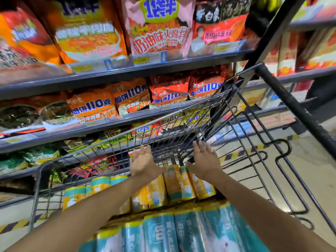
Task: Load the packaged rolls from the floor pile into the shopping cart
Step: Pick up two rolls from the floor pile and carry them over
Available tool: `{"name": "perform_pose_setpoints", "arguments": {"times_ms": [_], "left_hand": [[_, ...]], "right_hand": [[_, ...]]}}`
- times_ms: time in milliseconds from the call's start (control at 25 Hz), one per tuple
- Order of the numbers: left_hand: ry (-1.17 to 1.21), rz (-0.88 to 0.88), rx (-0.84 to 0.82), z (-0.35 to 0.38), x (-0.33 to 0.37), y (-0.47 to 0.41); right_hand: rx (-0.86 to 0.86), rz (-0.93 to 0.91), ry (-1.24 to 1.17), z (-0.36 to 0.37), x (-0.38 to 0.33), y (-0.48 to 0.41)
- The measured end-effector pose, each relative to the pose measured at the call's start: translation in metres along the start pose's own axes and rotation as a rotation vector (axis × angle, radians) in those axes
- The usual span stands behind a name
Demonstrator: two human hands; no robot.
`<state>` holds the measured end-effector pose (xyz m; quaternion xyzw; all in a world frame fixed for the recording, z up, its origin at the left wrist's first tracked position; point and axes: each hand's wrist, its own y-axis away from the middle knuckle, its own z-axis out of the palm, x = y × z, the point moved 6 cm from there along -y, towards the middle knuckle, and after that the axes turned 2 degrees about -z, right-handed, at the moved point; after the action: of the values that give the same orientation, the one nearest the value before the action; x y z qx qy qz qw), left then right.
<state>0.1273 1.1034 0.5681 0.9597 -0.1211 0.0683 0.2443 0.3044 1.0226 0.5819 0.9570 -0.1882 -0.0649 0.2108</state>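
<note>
2 hands, left hand [143,164] and right hand [203,160], spread straight fingers gripping nothing above the orange packaged rolls [181,182], which lie tilted just behind the fingertips inside the shopping cart [294,106], maybe brushing the thumbs, and, unsupported, could slide toward the teal packs [163,231].

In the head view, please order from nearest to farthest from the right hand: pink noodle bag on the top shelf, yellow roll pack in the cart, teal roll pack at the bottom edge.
From the right hand:
1. yellow roll pack, directly under it, in the middle
2. teal roll pack, lower, towards the person
3. pink noodle bag, high on the top shelf
</note>
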Motion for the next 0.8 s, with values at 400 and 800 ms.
{"name": "perform_pose_setpoints", "arguments": {"times_ms": [400, 800], "left_hand": [[-0.15, -0.098, 0.365, -0.107, -0.009, 0.105], [0.127, -0.803, 0.641, -0.133, -0.16, 0.395]], "right_hand": [[0.292, -0.506, 0.159, -0.121, -0.084, 0.062], [0.45, -1.248, 0.171, -0.15, -0.266, 0.265]]}}
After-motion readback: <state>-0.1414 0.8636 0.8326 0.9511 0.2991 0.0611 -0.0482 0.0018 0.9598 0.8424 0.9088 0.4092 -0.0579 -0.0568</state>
